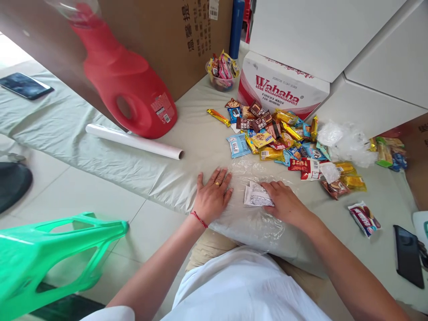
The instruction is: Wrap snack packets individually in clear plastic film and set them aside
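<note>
My left hand (213, 198) lies flat on a clear plastic sheet (240, 217), its fingers a little apart and nothing in them. To its right, my right hand (285, 203) grips the right side of a small white packet (257, 195) with dark print. That packet rests on the clear sheet; its right end is covered by my fingers. Just beyond both hands spreads a heap of wrapped snacks (264, 139), with a light blue packet (238, 146) at its near left edge. A white roll (133, 141) lies left of my left hand.
Behind the heap stands a Wahaba-printed carton (282, 84), beside a clear tub (223, 82) of snacks. A large red jug (130, 84) stands at the left. Crumpled clear plastic (347, 141), a single packet (364, 218) and a phone (408, 256) lie rightward. A green stool (50, 245) stands lower left.
</note>
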`<state>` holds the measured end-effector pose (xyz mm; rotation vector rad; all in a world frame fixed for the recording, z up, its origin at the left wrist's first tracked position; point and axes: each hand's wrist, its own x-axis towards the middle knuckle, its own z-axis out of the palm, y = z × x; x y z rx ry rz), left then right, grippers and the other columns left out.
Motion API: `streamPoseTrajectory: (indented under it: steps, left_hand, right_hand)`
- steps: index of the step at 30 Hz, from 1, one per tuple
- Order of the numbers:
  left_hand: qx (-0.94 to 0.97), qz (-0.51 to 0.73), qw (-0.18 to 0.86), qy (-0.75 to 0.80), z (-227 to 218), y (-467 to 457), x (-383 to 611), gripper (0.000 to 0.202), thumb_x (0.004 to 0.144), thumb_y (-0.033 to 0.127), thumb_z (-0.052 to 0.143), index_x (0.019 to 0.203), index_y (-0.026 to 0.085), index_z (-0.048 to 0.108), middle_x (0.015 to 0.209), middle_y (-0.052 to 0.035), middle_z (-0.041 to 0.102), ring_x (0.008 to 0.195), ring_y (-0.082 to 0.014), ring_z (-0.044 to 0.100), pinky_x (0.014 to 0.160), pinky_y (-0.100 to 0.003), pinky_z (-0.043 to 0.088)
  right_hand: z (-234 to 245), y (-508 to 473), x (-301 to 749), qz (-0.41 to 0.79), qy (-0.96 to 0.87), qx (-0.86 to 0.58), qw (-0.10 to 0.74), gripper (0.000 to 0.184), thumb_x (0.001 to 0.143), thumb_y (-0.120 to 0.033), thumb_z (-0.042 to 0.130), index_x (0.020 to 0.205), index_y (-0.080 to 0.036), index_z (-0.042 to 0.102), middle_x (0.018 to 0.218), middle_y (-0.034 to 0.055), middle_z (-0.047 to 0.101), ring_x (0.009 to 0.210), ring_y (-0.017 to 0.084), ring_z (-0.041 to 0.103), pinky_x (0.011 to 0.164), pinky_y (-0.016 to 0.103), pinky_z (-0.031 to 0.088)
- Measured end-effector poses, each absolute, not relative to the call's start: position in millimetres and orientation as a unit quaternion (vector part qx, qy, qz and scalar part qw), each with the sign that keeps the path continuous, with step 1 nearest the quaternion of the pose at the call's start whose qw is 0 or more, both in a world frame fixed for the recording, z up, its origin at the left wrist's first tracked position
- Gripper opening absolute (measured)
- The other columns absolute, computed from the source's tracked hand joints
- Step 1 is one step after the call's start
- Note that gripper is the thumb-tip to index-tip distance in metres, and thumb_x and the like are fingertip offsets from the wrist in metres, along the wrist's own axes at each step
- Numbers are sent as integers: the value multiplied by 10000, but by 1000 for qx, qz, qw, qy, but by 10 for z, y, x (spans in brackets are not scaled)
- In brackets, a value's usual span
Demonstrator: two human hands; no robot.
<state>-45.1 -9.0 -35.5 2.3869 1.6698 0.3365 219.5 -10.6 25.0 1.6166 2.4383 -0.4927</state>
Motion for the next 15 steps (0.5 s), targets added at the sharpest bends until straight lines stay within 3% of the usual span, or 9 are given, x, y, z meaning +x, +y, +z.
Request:
streamPoseTrajectory:
  steps: [3,9,11,15]
  left_hand:
    - [803,115,110,574,-345,-116,-429,544,1069,419,289,1572,254,412,1647,-91,375,1542,-305,327,1243,-718,49]
    - [772,123,115,613,-349,-224,-350,560,1070,433,264,1580,249,401,1642,-108,375,1541,-320,329,1234,-735,20]
    - [761,123,116,626,-338,-256,-344,562,1071,438,254,1581,255,400,1644,-107,373,1543,-315,326,1238,-725,25]
    - [744,113,134,644,-288,-297,-398,558,1068,437,251,1576,268,410,1651,-99,369,1540,-314,333,1240,-715,89]
  right_hand:
    - [337,-86,2430,-185,796,572,70,669,813,-263,749,1437,-169,528,1223,155,657,1117,334,568,953,440,457]
    - [557,-226,2355,-216,762,604,-91,660,846,-381,696,1448,-195,499,1317,125,637,1179,321,576,1004,433,467]
    - [514,-284,2117,-213,776,588,-87,670,849,-352,697,1463,-191,483,1304,136,632,1176,328,554,1014,445,454]
    - [262,-303,1759,-171,804,570,1,670,843,-275,709,1468,-196,479,1266,164,618,1142,353,514,954,473,437]
